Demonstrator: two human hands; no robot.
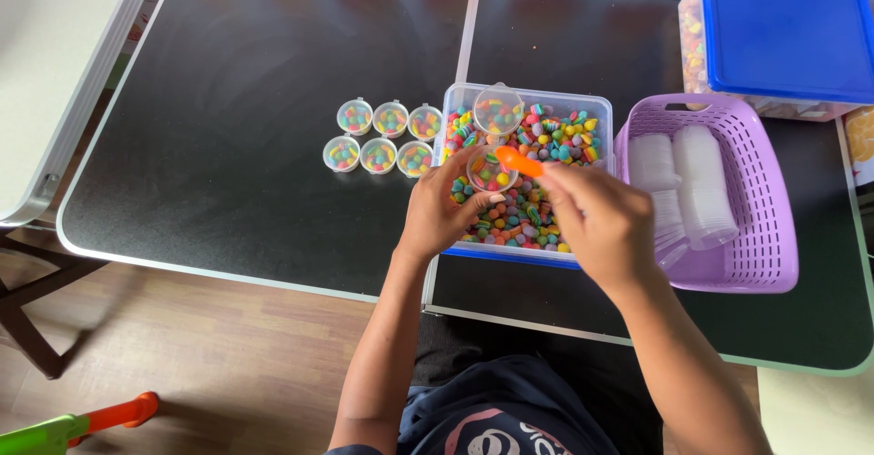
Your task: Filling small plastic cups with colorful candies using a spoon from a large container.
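Left hand: the left hand sits at the middle of the frame, fingers curled around a small clear cup that it holds over the candy tub; the cup is partly filled with coloured candies.
Right hand: the right hand, just right of centre, has its fingers pinched shut on the handle of an orange spoon, whose bowl rests at the rim of the held cup.
Candy tub: a clear rectangular container with a blue base edge lies at the centre of the frame, full of small multicoloured candies; both hands are above its near half.
Open lidded cup: another small clear cup with candies in it sits at the upper left part of the tub, on top of the loose candies.
Filled cups: six small round cups of candies stand in two rows of three just left of the tub, close together.
Basket: a purple plastic basket at the right of the frame, just beside the tub, holds stacks of empty clear cups lying on their sides.
Blue-lidded box: a clear box with a blue lid occupies the upper right corner, candies showing through its side.
Table: a black folding table with a pale rim carries everything.
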